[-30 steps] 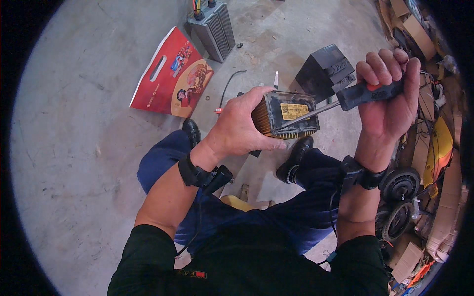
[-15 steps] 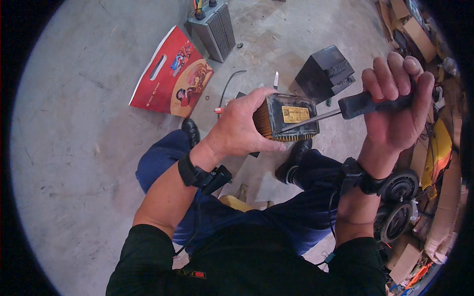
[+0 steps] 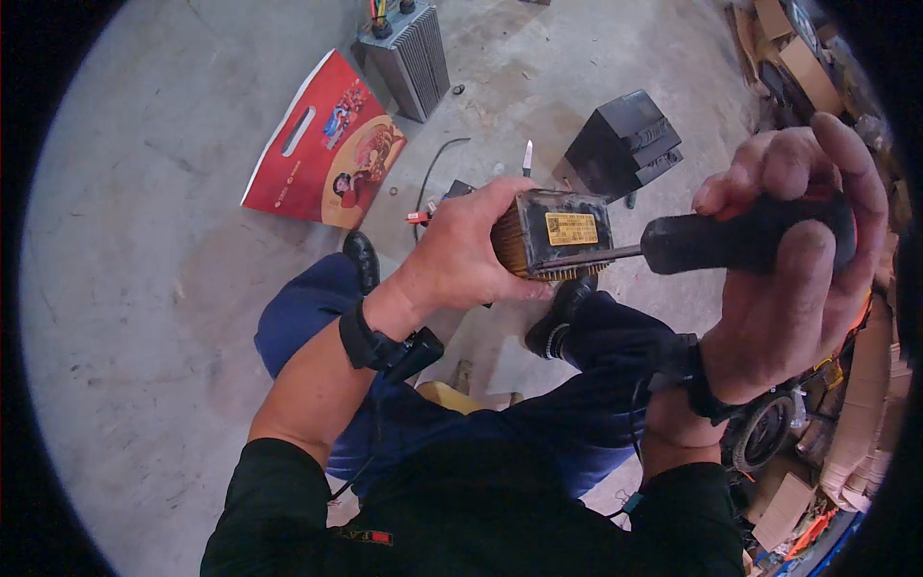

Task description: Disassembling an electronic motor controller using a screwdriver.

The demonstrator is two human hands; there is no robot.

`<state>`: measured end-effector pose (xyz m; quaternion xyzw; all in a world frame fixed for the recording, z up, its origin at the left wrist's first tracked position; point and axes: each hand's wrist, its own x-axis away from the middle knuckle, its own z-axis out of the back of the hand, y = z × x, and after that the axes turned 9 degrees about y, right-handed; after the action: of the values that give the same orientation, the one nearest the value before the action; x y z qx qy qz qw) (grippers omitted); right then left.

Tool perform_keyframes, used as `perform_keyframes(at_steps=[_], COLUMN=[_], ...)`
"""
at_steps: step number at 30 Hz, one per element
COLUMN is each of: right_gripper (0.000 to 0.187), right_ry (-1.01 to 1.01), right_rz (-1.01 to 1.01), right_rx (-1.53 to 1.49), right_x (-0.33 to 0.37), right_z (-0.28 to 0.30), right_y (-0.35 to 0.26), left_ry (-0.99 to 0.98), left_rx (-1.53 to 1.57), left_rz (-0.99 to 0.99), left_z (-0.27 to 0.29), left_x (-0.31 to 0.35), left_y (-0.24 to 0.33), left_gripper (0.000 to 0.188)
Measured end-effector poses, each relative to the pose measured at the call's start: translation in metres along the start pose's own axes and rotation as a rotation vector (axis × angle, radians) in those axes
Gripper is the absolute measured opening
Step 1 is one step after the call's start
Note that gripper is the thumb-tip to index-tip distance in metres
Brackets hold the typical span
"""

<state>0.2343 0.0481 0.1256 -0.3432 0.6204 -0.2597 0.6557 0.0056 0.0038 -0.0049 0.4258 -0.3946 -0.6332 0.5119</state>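
My left hand (image 3: 450, 252) is closed round the near side of a finned metal box (image 3: 567, 236), thumb below and fingers above. The box has brass-coloured fins, a black top face and a yellow printed label. In my right hand (image 3: 803, 308) is a screwdriver (image 3: 702, 243) with a thick black handle, lying across the palm and gripped by thumb and fingers. Its metal shaft points left and lies along the lower edge of the black face. Whether the tip is wedged into that edge, I cannot tell.
On the concrete floor stand a red paper bag (image 3: 327, 144), a grey finned unit with cables (image 3: 409, 62) and a black box (image 3: 625, 144). A knife blade (image 3: 528, 157) and a black cable (image 3: 437, 163) lie beyond my hands. Cardboard and wheels (image 3: 766, 433) crowd the right side.
My right hand has turned and come lower, and its grip on the handle has shifted. The screwdriver shaft now lies flatter along the box edge. My left hand holds the box much as before.
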Motion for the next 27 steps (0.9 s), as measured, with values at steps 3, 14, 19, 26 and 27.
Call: perform_keyframes(at_steps=[3,14,19,26,27], right_gripper=[0.054,0.055,0.059,0.074,0.074], right_ry=[0.08,0.009,-0.029,-0.001,-0.002], right_rz=[0.112,0.053,-0.044,0.204,0.205], right_rx=[0.225,0.271,0.16,0.268,0.268], right_x=[0.005,-0.005,-0.006,0.0,0.001], right_z=[-0.015,-0.007,-0.006,-0.009,-0.008], right_y=[-0.006,0.003,-0.001,-0.003,-0.004], left_ry=[0.013,-0.026,-0.056,0.019,0.008], left_rx=[-0.001,-0.08,-0.091,0.059,0.065], left_rz=[-0.016,-0.016,-0.041,-0.001,0.001], left_z=[-0.002,0.001,-0.002,-0.002,-0.002], left_x=[0.001,0.003,0.003,-0.001,-0.002], left_y=[0.001,0.005,0.012,0.001,0.001], left_gripper=[0.088,0.087,0.087,0.086,0.085])
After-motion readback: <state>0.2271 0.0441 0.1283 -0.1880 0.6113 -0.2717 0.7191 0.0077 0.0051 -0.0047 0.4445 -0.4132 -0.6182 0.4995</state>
